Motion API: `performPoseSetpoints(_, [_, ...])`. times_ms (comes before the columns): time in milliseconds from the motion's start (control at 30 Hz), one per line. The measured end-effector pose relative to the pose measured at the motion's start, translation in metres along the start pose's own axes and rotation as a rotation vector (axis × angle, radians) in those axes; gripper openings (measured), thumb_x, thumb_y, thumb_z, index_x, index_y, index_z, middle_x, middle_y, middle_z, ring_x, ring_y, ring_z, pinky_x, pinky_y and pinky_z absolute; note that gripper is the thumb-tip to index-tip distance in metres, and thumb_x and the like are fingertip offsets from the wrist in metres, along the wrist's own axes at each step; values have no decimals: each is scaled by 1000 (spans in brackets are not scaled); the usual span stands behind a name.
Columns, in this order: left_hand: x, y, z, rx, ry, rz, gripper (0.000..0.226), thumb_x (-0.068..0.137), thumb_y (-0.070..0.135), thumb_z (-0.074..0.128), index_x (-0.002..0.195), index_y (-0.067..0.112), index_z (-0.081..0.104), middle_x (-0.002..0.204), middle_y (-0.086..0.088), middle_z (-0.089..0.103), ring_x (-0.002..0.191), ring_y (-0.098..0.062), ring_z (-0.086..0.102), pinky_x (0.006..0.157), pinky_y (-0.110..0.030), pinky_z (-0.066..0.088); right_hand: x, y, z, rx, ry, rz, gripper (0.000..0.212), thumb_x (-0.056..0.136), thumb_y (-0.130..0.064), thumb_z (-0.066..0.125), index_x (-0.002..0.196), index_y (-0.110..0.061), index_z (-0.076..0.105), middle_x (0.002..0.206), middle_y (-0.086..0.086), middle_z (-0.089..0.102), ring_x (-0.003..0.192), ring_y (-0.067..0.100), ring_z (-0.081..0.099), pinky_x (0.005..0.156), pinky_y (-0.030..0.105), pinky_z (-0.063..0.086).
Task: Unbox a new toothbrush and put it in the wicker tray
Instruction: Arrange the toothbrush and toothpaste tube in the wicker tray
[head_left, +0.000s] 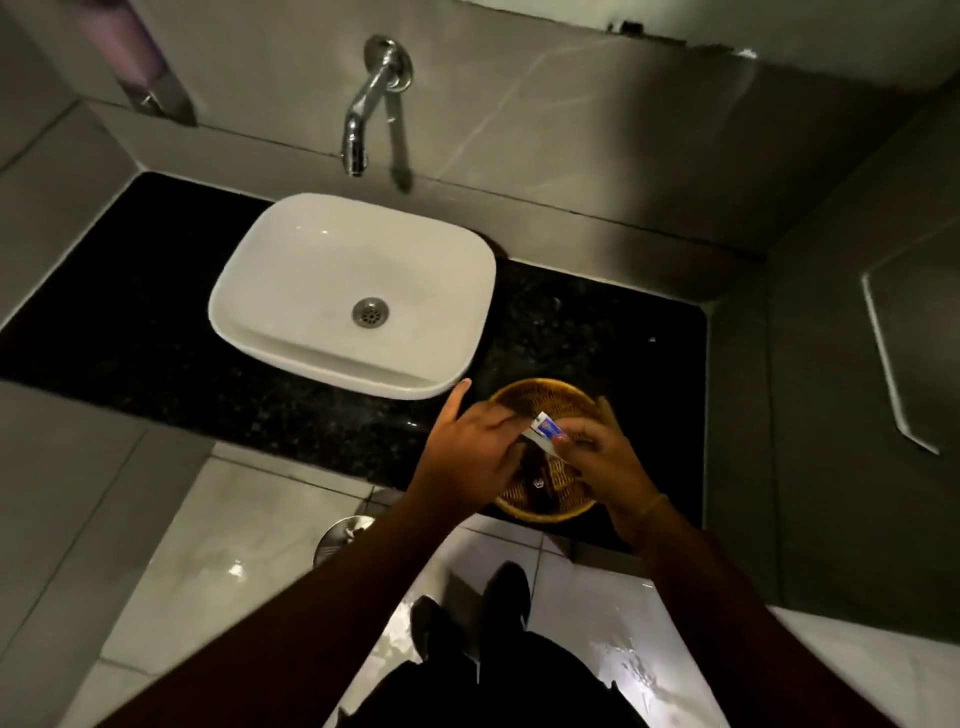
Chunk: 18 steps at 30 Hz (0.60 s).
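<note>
scene: dim bathroom, seen from above, person standing at a black speckled stone worktop (156, 332)
box: small white cardboard toothbrush box with blue and red print (545, 432), held in the air over the tray, between both hands, tilted
left hand: left hand (467, 447) on the box's lower left end, fingers curled onto it, index finger sticking out toward the basin; grip grasping the box
right hand: right hand (597, 457) pinching the box's right side with thumb and fingertips; grip clenched on the box
toothbrush: not visible outside the box
tray: round woven wicker tray (540, 397) on the worktop near its front edge, just right of the basin, partly hidden under the hands; dark item inside it, too dim to identify
basin: white rounded rectangular ceramic basin (291, 244) on the worktop, metal drain in the middle
tap: chrome wall-mounted tap (363, 109) above the basin
floor: glossy pale tiles, person's dark shoes below
</note>
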<state>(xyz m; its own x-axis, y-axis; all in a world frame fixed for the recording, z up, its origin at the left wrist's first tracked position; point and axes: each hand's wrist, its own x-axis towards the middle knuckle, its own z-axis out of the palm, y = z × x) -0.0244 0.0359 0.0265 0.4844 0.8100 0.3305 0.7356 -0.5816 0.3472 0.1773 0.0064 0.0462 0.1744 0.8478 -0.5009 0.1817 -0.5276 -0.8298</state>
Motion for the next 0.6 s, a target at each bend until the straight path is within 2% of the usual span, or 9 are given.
performPoseSetpoints(67, [12,6,3,0,-13,17,28,91,28,79,117,21,85,109,-1,84,100,-27,79,125,-66,37,1,2,-15,-93,12,-89,14,102,-17,67,113,-15,76,130,-12,61,119,0,57,93,26,54])
performPoseSetpoints(133, [19,14,7,-3,-55,19,29,90,32,78,118,24,85,111,2,82,102,-25,78,127,-66,33,0,3,-25,-147,23,-106,19,102,-16,67,118,-11,75,161,7,46,152,19,37,116,47,46])
performPoseSetpoints(200, [25,21,13,-31,-121,7,32,92,33,76,122,26,83,118,4,80,110,-23,76,130,-65,27,0,5,-32,-154,6,-93,21,101,-11,67,121,-11,74,172,9,30,159,20,23,119,46,42])
performPoseSetpoints(267, [30,22,18,-74,-209,-32,30,94,32,73,123,28,82,122,6,79,117,-21,73,134,-61,17,0,4,-38,-112,-31,-65,23,100,-7,68,122,-12,74,176,7,17,157,25,29,113,40,48])
performPoseSetpoints(333, [34,19,22,-120,-310,-99,22,97,35,73,116,32,83,118,9,79,118,-15,71,135,-54,7,1,6,-43,-86,-49,-53,22,99,-6,68,119,-14,75,176,4,17,143,30,51,102,40,58])
performPoseSetpoints(400, [37,14,27,-179,-386,-192,17,97,41,76,107,32,85,110,11,80,112,-10,73,135,-49,2,6,10,-51,-28,-28,-17,18,99,-6,69,111,-18,74,169,6,36,126,30,64,83,32,63])
performPoseSetpoints(467, [35,9,30,-262,-397,-295,13,93,40,80,99,31,87,104,10,81,103,-11,75,132,-50,17,13,14,-61,101,86,61,17,97,-5,70,108,-18,73,145,16,63,117,33,69,74,27,59])
performPoseSetpoints(533, [28,4,35,-350,-387,-418,8,90,36,84,94,30,89,91,13,81,88,-9,77,109,-41,49,21,20,-71,175,231,117,24,94,-6,73,118,-10,71,124,15,73,112,32,70,68,24,52])
performPoseSetpoints(600, [21,-1,40,-458,-388,-605,8,91,34,85,94,29,90,81,13,81,76,-9,78,80,-29,57,27,25,-77,197,291,150,33,90,-5,76,122,-9,69,121,11,72,108,27,69,67,25,49])
